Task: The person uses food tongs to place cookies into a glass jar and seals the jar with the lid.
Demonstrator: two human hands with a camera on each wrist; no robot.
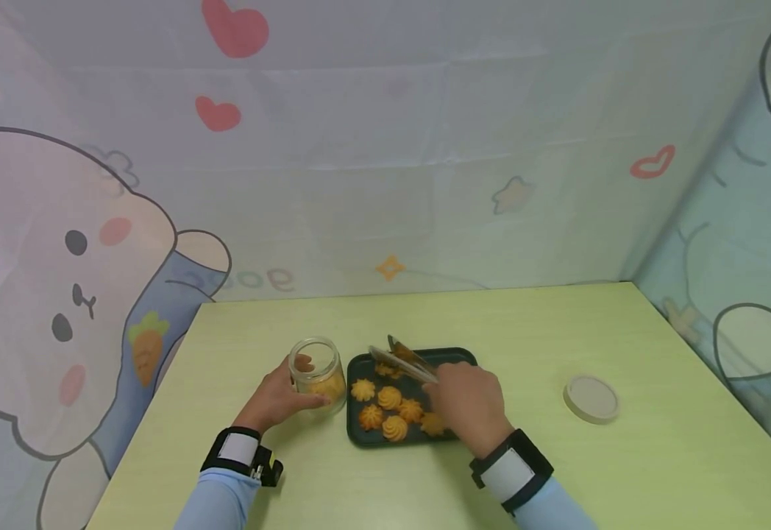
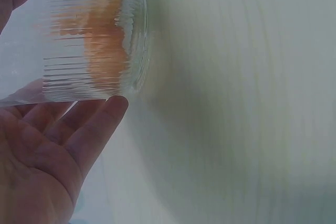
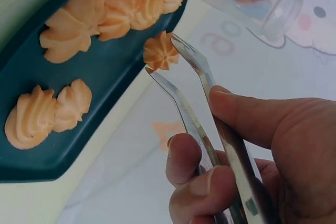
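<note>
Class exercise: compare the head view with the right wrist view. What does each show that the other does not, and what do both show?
Only the head view shows the round lid lying apart on the green table, and the left hand wrapped round the glass jar.

Only the right wrist view shows that the metal tongs pinch one cookie at their tips, lifted clear of the tray, and how the fingers curl round the tong arms.

Both show the right hand holding the tongs, the dark tray and the piped cookies on it.
</note>
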